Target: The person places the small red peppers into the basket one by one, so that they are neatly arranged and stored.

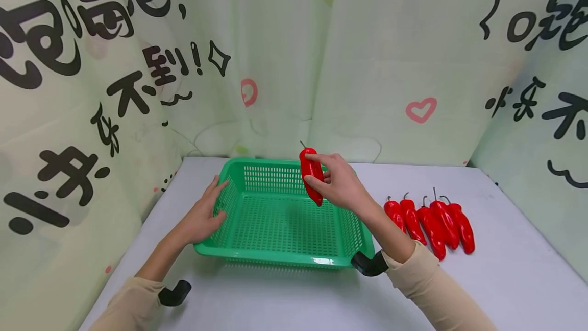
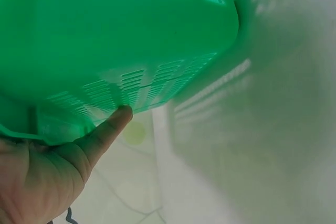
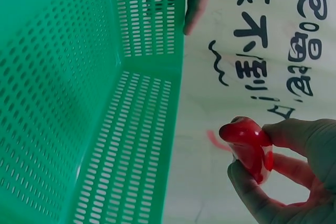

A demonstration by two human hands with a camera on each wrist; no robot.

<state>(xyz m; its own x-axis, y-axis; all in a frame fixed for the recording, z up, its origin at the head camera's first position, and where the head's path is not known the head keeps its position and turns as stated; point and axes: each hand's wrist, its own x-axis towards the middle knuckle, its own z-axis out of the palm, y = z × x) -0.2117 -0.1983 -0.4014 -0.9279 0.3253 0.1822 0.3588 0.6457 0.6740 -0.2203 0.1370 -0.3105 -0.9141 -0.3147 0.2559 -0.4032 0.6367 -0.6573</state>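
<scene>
Item one, red pepper (image 1: pixel 312 168): showing above the right half of the basket in the head view, centre of the frame; its long axis is standing near upright, stem up and tip pointing down, leaning slightly to the lower right. Item two, right hand (image 1: pixel 339 182): pinching that pepper from its right side between thumb and fingers, the grasp closing no further than the pepper's own thickness; this is the nearer hand, the pepper lying directly at its fingertips. The right wrist view is showing the pepper apart from the rim; its exact height over the basket cannot be told. Item three, green basket (image 1: pixel 275 256): occupying the middle of the frame, its perforated floor facing up beneath the pepper. Item four, left hand (image 1: pixel 201 217): resting at the basket's left rim, fingers extending and thumb spreading apart, holding no pepper. Item five, five red peppers (image 1: pixel 432 229): lying side by side at right of the frame, stems pointing away, on a white table (image 1: pixel 275 305). Item six, lettered curtain (image 1: pixel 367 65): hanging behind.
</scene>
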